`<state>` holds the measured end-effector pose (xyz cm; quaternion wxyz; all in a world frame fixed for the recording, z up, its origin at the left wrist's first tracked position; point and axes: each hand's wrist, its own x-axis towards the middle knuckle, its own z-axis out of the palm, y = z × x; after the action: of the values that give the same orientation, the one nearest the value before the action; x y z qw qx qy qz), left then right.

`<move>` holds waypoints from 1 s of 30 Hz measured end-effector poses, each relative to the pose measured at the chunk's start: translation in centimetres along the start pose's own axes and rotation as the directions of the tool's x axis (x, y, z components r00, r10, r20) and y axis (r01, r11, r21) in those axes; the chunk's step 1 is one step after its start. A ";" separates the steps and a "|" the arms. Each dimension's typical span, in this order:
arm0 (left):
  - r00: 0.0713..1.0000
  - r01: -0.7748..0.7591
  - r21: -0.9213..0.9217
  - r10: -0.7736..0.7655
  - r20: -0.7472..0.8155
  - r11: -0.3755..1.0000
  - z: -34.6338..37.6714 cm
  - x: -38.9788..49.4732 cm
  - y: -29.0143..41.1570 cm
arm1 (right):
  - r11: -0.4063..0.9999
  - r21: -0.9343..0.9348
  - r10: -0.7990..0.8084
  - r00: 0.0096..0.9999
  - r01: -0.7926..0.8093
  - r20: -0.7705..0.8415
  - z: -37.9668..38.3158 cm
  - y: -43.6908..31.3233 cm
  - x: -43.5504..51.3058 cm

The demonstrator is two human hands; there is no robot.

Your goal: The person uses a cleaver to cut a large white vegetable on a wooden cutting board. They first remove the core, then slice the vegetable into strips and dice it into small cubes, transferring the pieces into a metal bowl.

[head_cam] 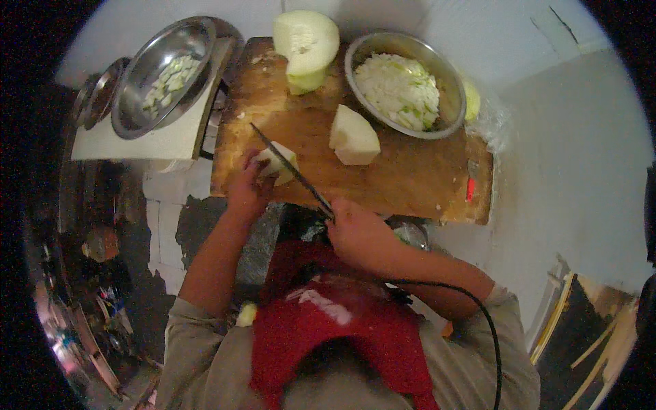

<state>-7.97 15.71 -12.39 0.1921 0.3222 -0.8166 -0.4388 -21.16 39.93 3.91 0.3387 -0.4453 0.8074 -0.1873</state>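
A pale, peeled chunk of a gourd or melon (pixel 279 163) lies near the left front of the wooden cutting board (pixel 410 179). The fingers of my left hand (pixel 251 187) grip its left side. My right hand (pixel 353 228) is closed round the handle of a long knife (pixel 294 166) at the board's front edge. Its blade slants up to the left, across the chunk as I see it; whether it touches or hovers just above, I cannot tell. A second peeled piece (pixel 353 137) rests on the board to the right, and a larger cut piece (pixel 306 48) stands at the back.
A steel bowl (pixel 456 110) of chopped pale pieces stands at the board's back right. Another steel bowl (pixel 123 102), tilted in view and holding some diced pieces, is on a white stand (pixel 179 143) at left. A red-handled tool (pixel 470 187) lies near the board's right edge.
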 end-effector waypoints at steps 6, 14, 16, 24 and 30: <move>0.998 0.059 -0.216 -0.061 0.000 0.974 -0.6 0.2 -2.7 | 0.996 0.030 -0.082 0.995 0.080 0.049 1.3 0.8 0.5; 0.987 -0.162 0.185 0.161 0.021 0.969 -1.7 0.2 2.7 | 0.996 0.067 -0.068 0.993 0.061 0.098 -1.0 0.4 0.6; 0.967 -0.247 0.292 0.252 0.020 0.924 -2.4 -0.3 3.1 | 0.997 0.080 -0.009 0.984 -0.006 0.180 -1.7 -0.5 1.2; 0.912 -0.386 0.391 0.410 0.022 0.836 -2.9 -0.3 1.7 | 0.987 0.101 0.107 0.977 -0.127 0.182 7.3 5.0 6.1; 0.961 -0.268 0.364 0.273 0.039 0.892 -3.4 -0.7 2.6 | 0.991 -0.038 0.137 0.958 -0.131 0.254 8.2 7.2 7.5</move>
<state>-6.34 15.25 -8.43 0.1933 0.2385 -0.9194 -0.2461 -22.31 37.44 -9.03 0.4473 -0.4137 0.7871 -0.0963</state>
